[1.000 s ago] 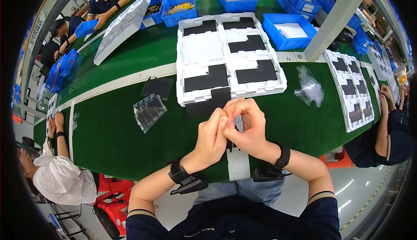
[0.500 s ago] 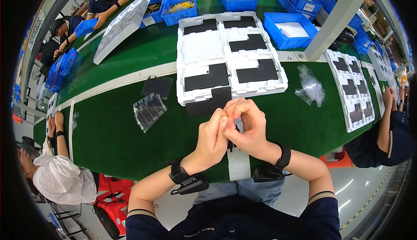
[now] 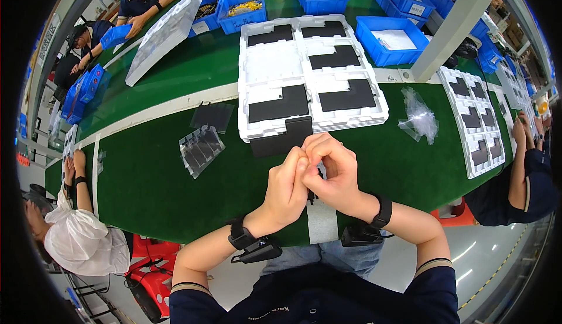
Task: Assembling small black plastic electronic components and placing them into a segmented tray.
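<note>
Both of my hands meet in front of the white tray, fingertips pressed together. My left hand is closed, its thumb and fingers pinched against the right. Curled into a ring, my right hand pinches at the same spot. Whatever sits between the fingertips is hidden. Just beyond them a flat black L-shaped piece overlaps the tray's near edge; whether the fingers touch it I cannot tell. A small dark part shows below the hands, above a pale strip. More black L-shaped pieces lie in the tray's compartments.
Clear film sheets lie left of my hands, crumpled clear plastic to the right. Blue bins stand behind the tray, beside a metal post. Another tray is at right. Co-workers sit at both sides and across.
My hands keep nearly the same pose, with only a slight shift of the right fingers. At the far right, a co-worker's hands have moved a little.
</note>
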Tool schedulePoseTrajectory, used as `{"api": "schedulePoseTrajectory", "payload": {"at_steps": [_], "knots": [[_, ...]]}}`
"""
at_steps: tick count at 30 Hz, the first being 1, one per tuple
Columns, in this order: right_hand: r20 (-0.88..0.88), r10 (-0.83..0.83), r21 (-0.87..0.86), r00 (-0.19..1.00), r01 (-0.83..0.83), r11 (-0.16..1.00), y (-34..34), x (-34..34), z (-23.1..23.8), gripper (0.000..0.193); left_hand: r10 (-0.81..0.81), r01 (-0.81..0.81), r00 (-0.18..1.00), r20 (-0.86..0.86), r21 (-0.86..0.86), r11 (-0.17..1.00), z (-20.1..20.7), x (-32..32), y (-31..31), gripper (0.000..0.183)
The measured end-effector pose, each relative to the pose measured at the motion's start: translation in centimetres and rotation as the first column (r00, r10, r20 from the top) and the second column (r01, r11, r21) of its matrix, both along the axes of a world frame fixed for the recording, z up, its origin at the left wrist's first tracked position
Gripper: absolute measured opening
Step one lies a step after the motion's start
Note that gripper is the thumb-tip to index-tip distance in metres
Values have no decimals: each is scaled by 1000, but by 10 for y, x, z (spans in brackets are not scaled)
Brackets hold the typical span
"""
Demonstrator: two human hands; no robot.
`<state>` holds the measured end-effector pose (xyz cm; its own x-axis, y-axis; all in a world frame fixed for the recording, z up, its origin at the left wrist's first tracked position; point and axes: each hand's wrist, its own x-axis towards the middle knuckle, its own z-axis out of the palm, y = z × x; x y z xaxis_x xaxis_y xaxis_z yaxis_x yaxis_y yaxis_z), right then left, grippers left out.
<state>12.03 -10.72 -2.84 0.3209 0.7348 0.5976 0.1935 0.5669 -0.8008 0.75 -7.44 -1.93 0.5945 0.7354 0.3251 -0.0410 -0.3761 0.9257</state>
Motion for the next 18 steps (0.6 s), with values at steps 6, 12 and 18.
{"api": "schedulePoseTrajectory", "payload": {"at_steps": [6, 12, 18], "knots": [[5, 0, -26, 1000, 0, 1000, 0, 0, 0, 16, 1, -1, 1000, -4, 4, 1000, -2, 0, 0, 19], [12, -1, -38, 1000, 1, 999, -1, 0, 2, 16, 12, -12, 1000, -16, 10, 1000, 0, 1, 0, 18], [-3, 4, -55, 1000, -4, 998, -1, -1, 2, 15, 10, -9, 1000, -10, 6, 1000, -3, 0, 1, 19]]}}
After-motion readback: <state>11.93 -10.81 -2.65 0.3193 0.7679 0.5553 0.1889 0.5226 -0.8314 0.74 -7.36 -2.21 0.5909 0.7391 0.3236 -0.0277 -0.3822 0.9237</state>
